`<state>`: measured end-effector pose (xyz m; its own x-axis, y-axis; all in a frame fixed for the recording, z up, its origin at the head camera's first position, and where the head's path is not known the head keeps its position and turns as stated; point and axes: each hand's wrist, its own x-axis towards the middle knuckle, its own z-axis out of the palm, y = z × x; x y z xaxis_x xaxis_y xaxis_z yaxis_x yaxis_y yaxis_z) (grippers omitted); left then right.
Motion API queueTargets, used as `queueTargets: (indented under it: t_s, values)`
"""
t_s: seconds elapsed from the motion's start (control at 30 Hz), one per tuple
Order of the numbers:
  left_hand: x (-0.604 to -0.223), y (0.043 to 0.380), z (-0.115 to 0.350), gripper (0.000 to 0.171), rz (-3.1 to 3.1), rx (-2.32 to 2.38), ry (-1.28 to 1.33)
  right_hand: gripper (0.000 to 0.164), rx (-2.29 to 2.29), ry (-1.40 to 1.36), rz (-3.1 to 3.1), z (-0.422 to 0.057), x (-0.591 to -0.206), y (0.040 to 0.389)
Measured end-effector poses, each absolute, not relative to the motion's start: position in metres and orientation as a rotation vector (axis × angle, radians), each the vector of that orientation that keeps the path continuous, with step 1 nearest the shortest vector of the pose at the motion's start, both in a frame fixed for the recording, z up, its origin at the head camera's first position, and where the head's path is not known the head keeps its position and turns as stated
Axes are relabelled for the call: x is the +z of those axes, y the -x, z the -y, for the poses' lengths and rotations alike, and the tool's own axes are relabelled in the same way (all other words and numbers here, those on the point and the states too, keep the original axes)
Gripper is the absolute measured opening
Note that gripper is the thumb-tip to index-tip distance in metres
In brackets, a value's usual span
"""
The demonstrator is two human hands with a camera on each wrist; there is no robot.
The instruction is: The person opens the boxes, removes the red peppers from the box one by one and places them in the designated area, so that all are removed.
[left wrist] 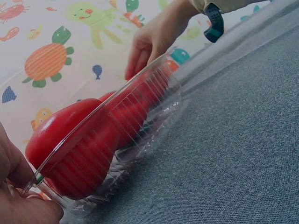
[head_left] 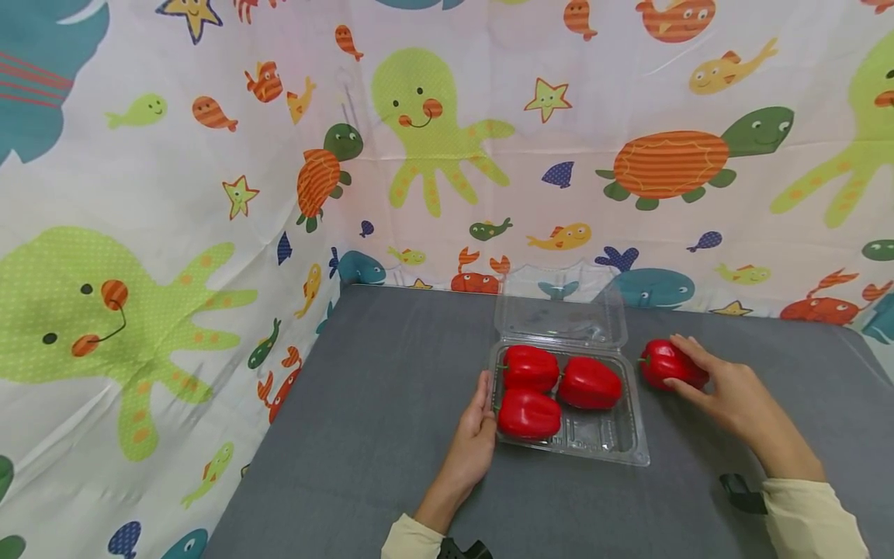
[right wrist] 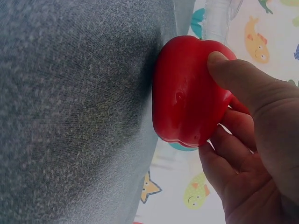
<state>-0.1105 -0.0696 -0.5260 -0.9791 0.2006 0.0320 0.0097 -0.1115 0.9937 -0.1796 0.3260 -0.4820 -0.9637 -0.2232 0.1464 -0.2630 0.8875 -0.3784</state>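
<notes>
A clear plastic clamshell container (head_left: 594, 435) lies on the grey table with its lid (head_left: 559, 318) folded back. Three red bell peppers sit inside: one at the back left (head_left: 531, 367), one at the right (head_left: 591, 383) and one at the front left (head_left: 529, 414). My left hand (head_left: 469, 446) pinches the container's left rim, thumb and fingers on either side of it in the left wrist view. Just right of the container, my right hand (head_left: 733, 396) grips another red bell pepper (right wrist: 187, 93) between thumb and fingers, close over the table.
The grey cloth-covered table (head_left: 391, 373) extends on both sides of the container. A white curtain (head_left: 475, 101) printed with sea animals hangs along the back and left. The raised lid stands near the back curtain. Dark straps (head_left: 742, 494) show at the wrists.
</notes>
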Motion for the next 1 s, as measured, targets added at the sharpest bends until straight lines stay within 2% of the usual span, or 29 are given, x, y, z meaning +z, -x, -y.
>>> queueTargets:
  t_s: [1.0]
  values:
    - [-0.525,0.1097,0.0695,0.067,-1.988,2.256,-0.255,0.094,0.6,-0.345,3.033,-0.3263,-0.4799,0.1741]
